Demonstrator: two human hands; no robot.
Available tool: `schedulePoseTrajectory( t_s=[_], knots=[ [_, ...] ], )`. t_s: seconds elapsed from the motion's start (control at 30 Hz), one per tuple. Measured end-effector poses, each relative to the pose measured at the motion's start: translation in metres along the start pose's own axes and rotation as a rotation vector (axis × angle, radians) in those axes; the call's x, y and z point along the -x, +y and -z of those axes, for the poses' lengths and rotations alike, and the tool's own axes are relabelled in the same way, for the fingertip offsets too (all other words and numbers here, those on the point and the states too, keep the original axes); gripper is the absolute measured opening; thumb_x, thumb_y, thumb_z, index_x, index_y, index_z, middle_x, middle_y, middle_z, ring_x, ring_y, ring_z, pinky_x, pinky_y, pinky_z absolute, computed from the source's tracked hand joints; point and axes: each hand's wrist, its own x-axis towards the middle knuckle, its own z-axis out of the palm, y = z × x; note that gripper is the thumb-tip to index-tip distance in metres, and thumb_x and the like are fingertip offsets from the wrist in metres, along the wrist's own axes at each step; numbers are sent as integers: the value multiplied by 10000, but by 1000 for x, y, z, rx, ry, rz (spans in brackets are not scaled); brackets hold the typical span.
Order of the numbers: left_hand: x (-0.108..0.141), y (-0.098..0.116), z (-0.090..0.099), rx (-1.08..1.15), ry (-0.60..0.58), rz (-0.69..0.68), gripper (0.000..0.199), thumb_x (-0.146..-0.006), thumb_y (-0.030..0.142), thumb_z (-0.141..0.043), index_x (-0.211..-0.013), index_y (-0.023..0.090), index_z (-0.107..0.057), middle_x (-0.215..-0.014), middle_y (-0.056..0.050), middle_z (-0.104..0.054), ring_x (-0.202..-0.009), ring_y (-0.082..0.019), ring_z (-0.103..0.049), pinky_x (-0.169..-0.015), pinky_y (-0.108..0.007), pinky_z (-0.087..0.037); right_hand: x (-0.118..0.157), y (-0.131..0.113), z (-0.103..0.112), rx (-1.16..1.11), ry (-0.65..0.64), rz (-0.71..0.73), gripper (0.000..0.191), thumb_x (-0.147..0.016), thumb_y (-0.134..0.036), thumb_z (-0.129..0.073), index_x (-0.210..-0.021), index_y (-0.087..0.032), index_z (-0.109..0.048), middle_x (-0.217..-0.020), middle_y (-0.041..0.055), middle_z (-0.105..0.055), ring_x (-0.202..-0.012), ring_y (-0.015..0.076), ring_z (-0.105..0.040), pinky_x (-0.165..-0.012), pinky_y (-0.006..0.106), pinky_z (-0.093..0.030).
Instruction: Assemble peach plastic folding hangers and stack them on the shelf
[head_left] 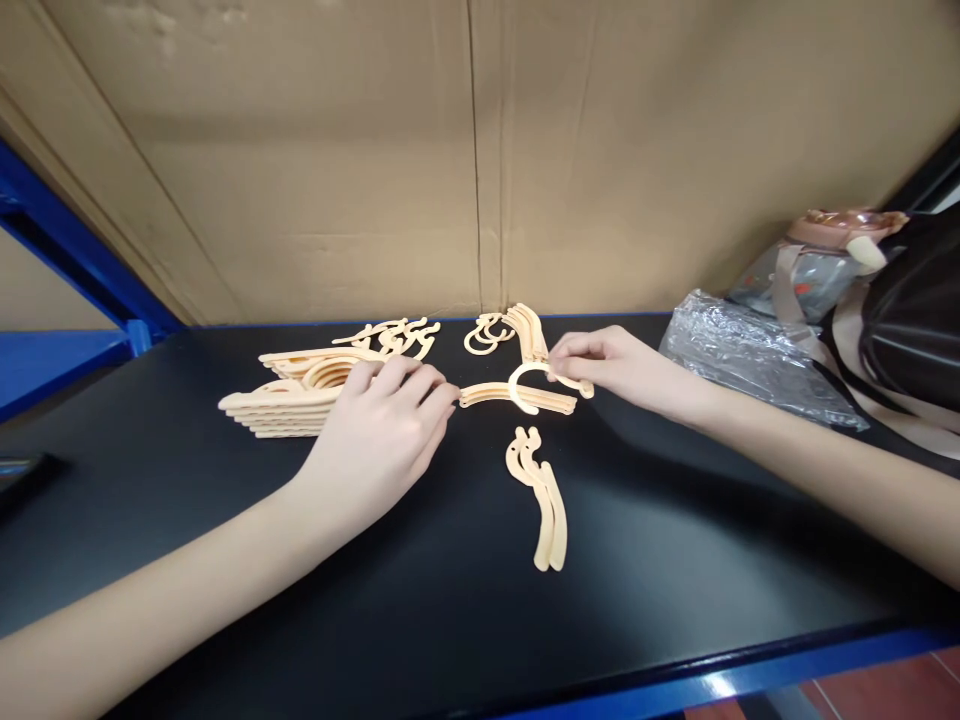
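My left hand is over the right end of a stack of cream plastic hangers, its fingers bent and close together; what lies under the fingertips is hidden. In my right hand a curved cream hook piece is pinched between thumb and fingers, above a short pile of curved arm pieces. Behind it stands another pile of arm pieces. Two loose pieces with curled ends lie nearer on the black table.
Loose hook pieces and a scattered group of small parts lie along the back by the cardboard wall. To the right are a crumpled clear plastic bag, a strapped bottle and a dark bag.
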Motion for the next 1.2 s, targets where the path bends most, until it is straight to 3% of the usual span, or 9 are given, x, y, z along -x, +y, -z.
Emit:
schedulePoseTrajectory(
  t_s=[0.07,0.13,0.3,0.43,0.57,0.73,0.83,0.97,1.2],
  knots=[
    [-6,3,0,-22,-18,-12,249,-939,179,-429,-948,141,-675,-937,-98,-690,-892,-293,-572,-719,-404,-395,8,5,2,-153,21,-151,231,-815,-363,-560,-698,-170,-611,-673,-13,-531,-612,109,-443,-576,268,-327],
    [-13,6,-2,-27,-42,-18,267,-946,187,-416,-953,122,-675,-930,-115,-687,-884,-301,-572,-722,-411,-409,13,9,3,-252,55,-210,228,-808,-340,-548,-658,-171,-577,-640,-21,-476,-582,99,-389,-543,265,-285],
    [-22,15,-16,1,-38,13,270,-942,190,-441,-1044,74,-662,-990,-154,-684,-966,-321,-561,-786,-430,-435,18,19,-4,-406,123,-236,211,-802,-287,-538,-629,-168,-524,-637,-22,-434,-587,98,-353,-545,267,-260],
    [-19,20,-24,-11,-18,10,276,-949,189,-447,-1088,60,-647,-1030,-153,-690,-1006,-316,-564,-803,-426,-434,18,25,-7,-486,94,-238,208,-811,-276,-545,-638,-163,-517,-665,-20,-451,-614,98,-366,-573,264,-283],
    [-15,19,-26,-4,-6,21,279,-949,189,-454,-1112,60,-639,-1049,-141,-690,-999,-302,-572,-798,-413,-436,19,28,-6,-544,67,-222,155,-799,-287,-586,-714,-160,-558,-703,-19,-486,-643,100,-408,-595,255,-321],
    [-13,17,-26,18,3,22,271,-930,131,-450,-1110,75,-645,-1018,-133,-707,-967,-294,-578,-790,-412,-434,20,25,-10,-552,128,-246,133,-751,-258,-629,-815,-171,-553,-775,-8,-560,-696,107,-487,-629,249,-369],
    [-12,15,-25,12,-7,17,261,-911,105,-462,-1080,66,-658,-955,-135,-715,-920,-298,-578,-758,-408,-429,20,23,-14,-551,192,-256,283,-753,-244,-622,-1018,-180,-550,-793,-10,-579,-702,114,-504,-624,250,-383],
    [-11,14,-25,13,-12,21,258,-910,106,-457,-1060,67,-663,-903,-132,-707,-878,-301,-570,-726,-402,-419,22,25,-16,-549,234,-245,555,-765,-219,-606,-1288,-218,-422,-806,-21,-594,-715,122,-502,-611,249,-388],
    [-13,14,-28,73,-10,20,254,-943,155,-437,-1065,105,-654,-920,-105,-695,-857,-279,-561,-719,-392,-412,22,26,-17,-530,231,-226,549,-768,-242,-623,-1284,-200,-442,-817,-11,-599,-715,121,-495,-601,247,-390]
  ],
)
